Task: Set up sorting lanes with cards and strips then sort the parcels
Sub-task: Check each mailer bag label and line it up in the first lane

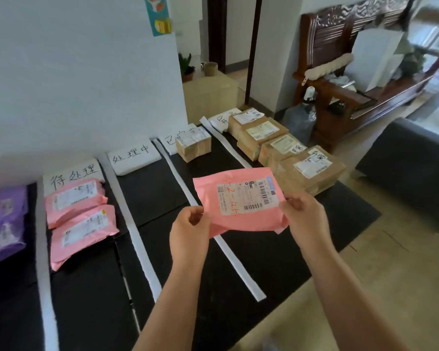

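Note:
Both my hands hold up a pink mailer (236,198) with a white barcode label, above the black mat (147,188). My left hand (189,234) pinches its lower left corner; my right hand (303,216) pinches its right edge. White strips (142,249) divide the mat into lanes, each headed by a handwritten card (133,157). Two pink mailers (74,198) lie in the first card's lane. One small cardboard box (193,146) sits in the third lane. Several brown boxes (307,171) fill the far right lane.
A purple mailer (3,219) lies at the far left of the mat. A white wall backs the lanes. A water jug (300,120) and a carved wooden bench (360,79) stand beyond the boxes. A grey sofa (411,168) is at the right, on tan floor.

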